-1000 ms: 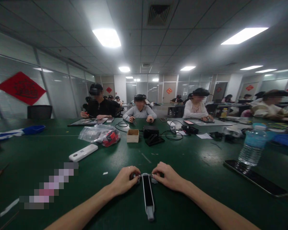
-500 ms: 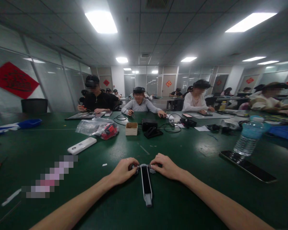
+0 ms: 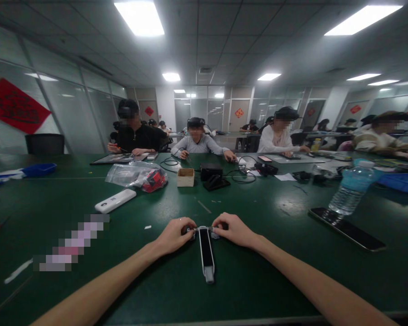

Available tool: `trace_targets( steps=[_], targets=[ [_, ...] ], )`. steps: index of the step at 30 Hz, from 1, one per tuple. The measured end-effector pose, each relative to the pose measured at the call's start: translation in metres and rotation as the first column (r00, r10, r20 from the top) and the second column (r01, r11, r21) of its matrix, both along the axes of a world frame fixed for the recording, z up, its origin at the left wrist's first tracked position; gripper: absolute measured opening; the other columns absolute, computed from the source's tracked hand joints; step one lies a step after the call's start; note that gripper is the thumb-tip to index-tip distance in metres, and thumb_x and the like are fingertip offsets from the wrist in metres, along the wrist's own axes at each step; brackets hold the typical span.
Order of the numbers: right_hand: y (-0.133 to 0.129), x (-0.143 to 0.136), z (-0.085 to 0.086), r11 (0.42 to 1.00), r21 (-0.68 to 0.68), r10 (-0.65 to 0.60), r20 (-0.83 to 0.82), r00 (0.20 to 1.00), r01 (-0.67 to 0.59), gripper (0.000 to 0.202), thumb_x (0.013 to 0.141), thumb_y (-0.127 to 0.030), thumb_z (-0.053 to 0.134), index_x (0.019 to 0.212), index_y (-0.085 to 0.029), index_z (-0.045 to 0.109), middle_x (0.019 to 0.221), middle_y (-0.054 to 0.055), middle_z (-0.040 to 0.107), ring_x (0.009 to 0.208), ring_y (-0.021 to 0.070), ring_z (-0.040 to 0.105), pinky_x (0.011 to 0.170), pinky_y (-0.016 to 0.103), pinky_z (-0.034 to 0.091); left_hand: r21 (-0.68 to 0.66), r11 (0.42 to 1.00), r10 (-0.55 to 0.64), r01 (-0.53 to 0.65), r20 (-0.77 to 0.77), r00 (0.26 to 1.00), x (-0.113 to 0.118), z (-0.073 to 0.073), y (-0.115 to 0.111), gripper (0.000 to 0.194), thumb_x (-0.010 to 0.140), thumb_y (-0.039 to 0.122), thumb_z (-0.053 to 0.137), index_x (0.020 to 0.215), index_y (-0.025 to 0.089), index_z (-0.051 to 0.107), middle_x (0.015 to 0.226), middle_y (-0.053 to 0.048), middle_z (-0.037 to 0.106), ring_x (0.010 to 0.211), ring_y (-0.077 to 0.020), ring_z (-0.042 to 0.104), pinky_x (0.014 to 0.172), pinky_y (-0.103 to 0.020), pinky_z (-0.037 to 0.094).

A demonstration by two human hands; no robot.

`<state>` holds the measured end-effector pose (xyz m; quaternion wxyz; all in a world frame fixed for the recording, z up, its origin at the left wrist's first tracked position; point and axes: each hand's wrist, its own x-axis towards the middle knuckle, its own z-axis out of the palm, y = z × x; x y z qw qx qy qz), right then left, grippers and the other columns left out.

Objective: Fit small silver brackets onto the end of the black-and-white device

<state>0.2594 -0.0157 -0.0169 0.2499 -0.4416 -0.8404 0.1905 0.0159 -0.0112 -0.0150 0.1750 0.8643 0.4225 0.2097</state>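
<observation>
A slim device (image 3: 206,250) lies on the table in front of me, with a long black face, a white rim and a grey near end. Small grey parts stick out on both sides of its far end. My left hand (image 3: 177,235) is closed on the left grey part (image 3: 191,232), thumb against fingers. On the other side, my right hand (image 3: 236,230) pinches the right grey part (image 3: 215,234). Fingers partly hide both parts, so their exact kind is unclear.
On the green table (image 3: 258,280), a white device (image 3: 115,201) and a plastic bag (image 3: 132,175) lie to the left. A small box (image 3: 185,177) stands ahead. A phone (image 3: 348,230) and water bottle (image 3: 348,190) are to the right. Several people sit across the table.
The whole view has shifted slightly upward in the picture. Both hands keep hold of the grey parts, and the slim device stays between them.
</observation>
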Motion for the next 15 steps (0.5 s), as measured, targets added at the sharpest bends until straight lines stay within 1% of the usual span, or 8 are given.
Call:
trace_targets(
  steps=[3,5,10,15],
  targets=[
    [0.0009,-0.0001,-0.001,0.991,-0.129,-0.031,-0.047,0.998,0.024,0.022,0.081,-0.035,0.058,0.088,-0.016,0.068,0.07,-0.001,0.057,0.063,0.0109,0.048,0.059,0.024,0.037,-0.005,1.0,0.005,-0.005,-0.01,1.0,0.0008,0.0023,-0.0013,0.02,0.08,0.022,0.051,0.094,0.017,0.064,0.081,-0.001,0.063,0.069,-0.014,0.054,0.063,-0.023,0.042],
    [0.0019,0.0005,-0.0021,0.984,-0.18,-0.029,-0.071,0.997,0.016,0.025,0.081,-0.037,0.058,0.089,-0.016,0.068,0.068,-0.002,0.056,0.06,0.01,0.047,0.056,0.023,0.036,-0.002,1.0,-0.001,0.001,-0.007,1.0,0.0013,0.004,-0.0023,0.02,0.08,0.022,0.051,0.094,0.017,0.064,0.082,-0.001,0.063,0.069,-0.014,0.054,0.064,-0.023,0.042],
    [0.0032,0.0027,-0.003,0.98,-0.2,-0.015,-0.095,0.995,-0.004,0.028,0.081,-0.039,0.057,0.091,-0.015,0.068,0.069,-0.001,0.056,0.06,0.0097,0.047,0.055,0.022,0.036,0.021,1.0,-0.019,0.018,0.005,1.0,0.0,0.0033,-0.0015,0.019,0.081,0.021,0.051,0.094,0.017,0.064,0.082,-0.001,0.063,0.069,-0.0136,0.055,0.064,-0.023,0.042],
    [0.0054,0.0032,-0.0058,0.98,-0.2,-0.031,-0.098,0.995,0.011,0.028,0.079,-0.04,0.059,0.089,-0.015,0.068,0.067,-0.002,0.056,0.059,0.0097,0.047,0.055,0.022,0.035,0.023,0.999,-0.023,0.023,-0.013,1.0,-0.0014,0.001,0.0,0.019,0.08,0.02,0.052,0.093,0.017,0.064,0.079,0.0,0.062,0.067,-0.013,0.054,0.063,-0.022,0.041]
  ],
)
